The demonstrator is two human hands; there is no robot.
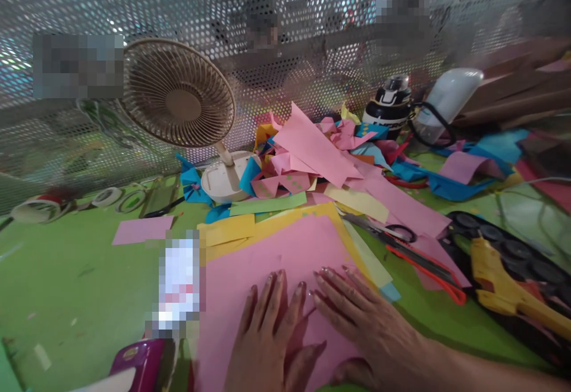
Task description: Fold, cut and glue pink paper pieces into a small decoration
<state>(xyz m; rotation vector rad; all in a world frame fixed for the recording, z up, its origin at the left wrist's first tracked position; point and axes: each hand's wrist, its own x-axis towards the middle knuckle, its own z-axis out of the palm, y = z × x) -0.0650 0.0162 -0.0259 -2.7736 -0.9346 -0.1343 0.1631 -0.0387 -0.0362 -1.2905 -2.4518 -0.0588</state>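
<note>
My left hand [272,326] rests on a pink sheet of paper [227,297], its fingers stretched out and pointing away from me. Close beside it, my right hand [357,314] lies on the same sheet with its fingers extended toward the upper left. Neither hand holds anything. Under the pink sheet, the edges of yellow paper [267,222] stick out at the back and right. Scissors [392,237] and an orange-red handled tool [428,267] lie to the right of the sheet.
Paper scraps [312,148] pile up behind the sheets. A fan [182,103] stands at the back left, a black bottle [388,106] at the back right. A yellow glue gun [495,279] lies at right, a purple object [140,362] at front left. Green table [66,279] underneath.
</note>
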